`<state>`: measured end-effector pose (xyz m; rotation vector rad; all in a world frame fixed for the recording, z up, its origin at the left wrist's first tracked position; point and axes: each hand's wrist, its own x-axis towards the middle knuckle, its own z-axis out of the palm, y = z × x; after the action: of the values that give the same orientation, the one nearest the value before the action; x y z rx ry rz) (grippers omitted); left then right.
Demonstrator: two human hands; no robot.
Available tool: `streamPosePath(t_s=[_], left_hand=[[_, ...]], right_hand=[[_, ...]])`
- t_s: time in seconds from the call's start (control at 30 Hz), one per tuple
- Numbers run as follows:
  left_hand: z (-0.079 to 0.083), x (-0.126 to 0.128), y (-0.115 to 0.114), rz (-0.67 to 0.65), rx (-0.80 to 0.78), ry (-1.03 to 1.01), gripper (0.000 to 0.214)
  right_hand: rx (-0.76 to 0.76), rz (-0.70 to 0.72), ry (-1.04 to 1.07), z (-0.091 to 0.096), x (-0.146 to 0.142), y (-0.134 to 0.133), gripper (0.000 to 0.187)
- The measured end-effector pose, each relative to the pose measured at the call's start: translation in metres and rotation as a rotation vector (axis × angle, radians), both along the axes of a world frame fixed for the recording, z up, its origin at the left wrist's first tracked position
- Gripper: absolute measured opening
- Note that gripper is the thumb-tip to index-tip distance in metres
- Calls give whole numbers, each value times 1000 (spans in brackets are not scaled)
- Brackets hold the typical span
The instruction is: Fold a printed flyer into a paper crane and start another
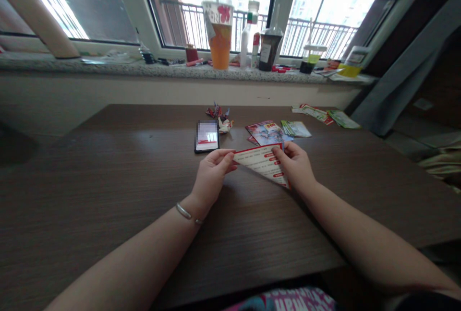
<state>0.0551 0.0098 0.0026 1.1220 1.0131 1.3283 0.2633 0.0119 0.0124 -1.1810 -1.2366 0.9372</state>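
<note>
A sheet of printed paper folded into a triangle (264, 161), white with red bands and text, is held over the table between my two hands. My left hand (213, 173) pinches its narrow left corner between thumb and fingers. On the wide right side, my right hand (297, 164) grips the paper with the thumb on top and the fingers behind. Just beyond my left hand lies a phone (207, 137) with its screen lit. Beside the phone are folded paper pieces, one whitish (225, 125) and a darker red-and-blue one (216, 111).
Colourful printed leaflets (264, 132) and a green-and-white paper stack (296, 128) lie past my right hand. More paper strips (317, 113) are at the table's far right. On the windowsill (162, 71) stand a large cup of orange drink (220, 44), a dark cup (269, 51) and bottles.
</note>
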Motion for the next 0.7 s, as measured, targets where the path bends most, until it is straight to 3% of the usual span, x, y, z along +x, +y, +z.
streamPosePath(t_s=[0.23,0.7], left_hand=[[6,-1,-2,-13,90,74,24],[10,-5,-6,-26,454,719,8]], right_hand=[[-11,13,-14,-3,1,1,30],[6,93,-163,3,-1,-4,26]])
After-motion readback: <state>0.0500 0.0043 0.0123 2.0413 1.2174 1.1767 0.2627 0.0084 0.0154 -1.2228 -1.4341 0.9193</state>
